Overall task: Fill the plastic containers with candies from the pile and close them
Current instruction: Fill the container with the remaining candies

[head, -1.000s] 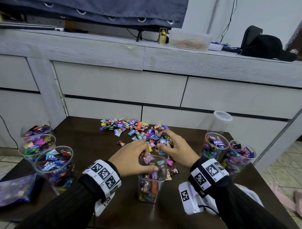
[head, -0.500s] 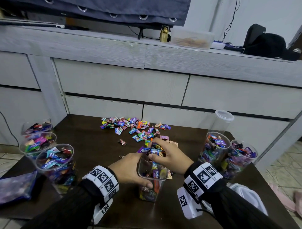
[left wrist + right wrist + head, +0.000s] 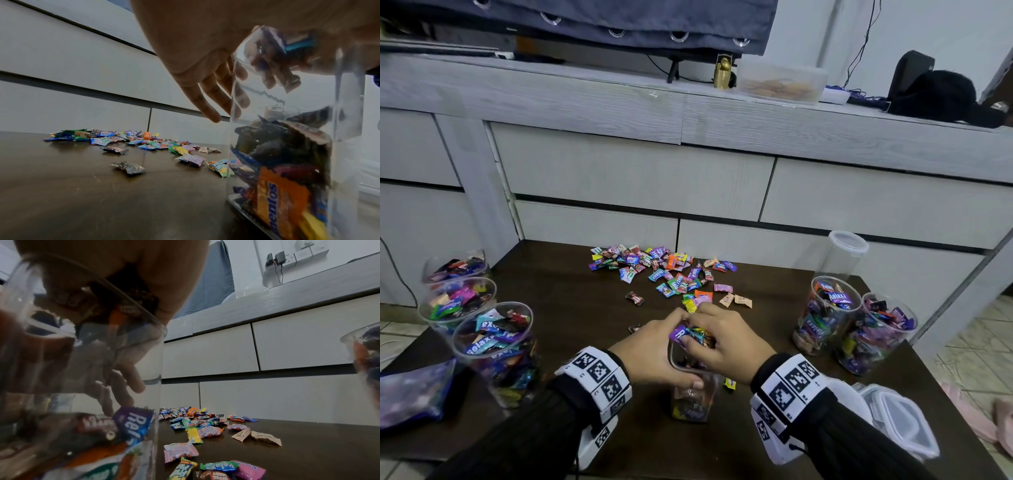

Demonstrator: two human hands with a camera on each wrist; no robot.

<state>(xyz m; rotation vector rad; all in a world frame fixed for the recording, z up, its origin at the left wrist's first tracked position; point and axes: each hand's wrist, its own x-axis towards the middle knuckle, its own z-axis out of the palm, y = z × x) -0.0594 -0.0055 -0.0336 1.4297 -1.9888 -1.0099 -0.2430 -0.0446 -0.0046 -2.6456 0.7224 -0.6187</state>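
Observation:
A clear plastic container (image 3: 693, 401), partly filled with wrapped candies, stands at the front middle of the dark table (image 3: 571, 308). My left hand (image 3: 654, 353) grips its upper wall and rim from the left. My right hand (image 3: 726, 342) holds a handful of candies (image 3: 688, 334) right over its open mouth. The candy pile (image 3: 664, 270) lies behind, toward the table's far edge. In the left wrist view the container (image 3: 287, 146) shows candies falling inside. In the right wrist view the container (image 3: 82, 386) fills the left, with the pile (image 3: 205, 421) beyond.
Three open cups full of candies (image 3: 493, 346) stand at the left, two more (image 3: 825, 315) at the right, with an empty lidded jar (image 3: 842, 253) behind them. Loose lids (image 3: 893, 418) lie front right. A bag (image 3: 410, 397) lies front left. Grey drawers rise behind.
My right hand drew a handful of candies back from the pile to the container's mouth. My left hand stayed on the container, shifting up onto its rim.

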